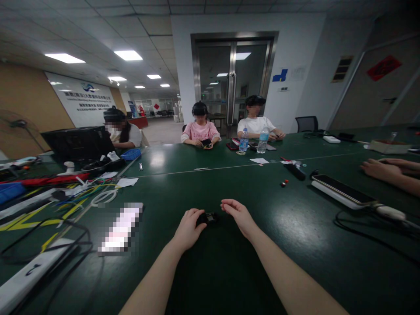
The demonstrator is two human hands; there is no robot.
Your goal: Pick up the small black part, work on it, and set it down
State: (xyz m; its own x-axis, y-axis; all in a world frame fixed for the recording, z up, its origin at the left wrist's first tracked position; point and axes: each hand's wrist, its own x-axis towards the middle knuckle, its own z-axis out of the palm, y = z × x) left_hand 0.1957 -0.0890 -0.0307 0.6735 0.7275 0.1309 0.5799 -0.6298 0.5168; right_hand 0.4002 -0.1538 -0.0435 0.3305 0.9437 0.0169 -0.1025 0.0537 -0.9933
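Note:
My left hand (188, 228) grips a small black device (211, 217) at its left end, thumb and fingers around it, low over the green table. The device's upper side shows some lighter, metallic-looking detail, too small to make out. To its right, a short gap away, is my right hand (241, 217). Its thumb and fingertips come together in a pinch, and whatever may be between them is too small to tell.
A blurred-out phone-like slab (121, 229) lies left, near a white power strip (36, 273) and cables. On the right are a phone (343, 189) on a white block and another person's hands (387, 169). Water bottles (263, 140) and several people are across the green table (170, 186).

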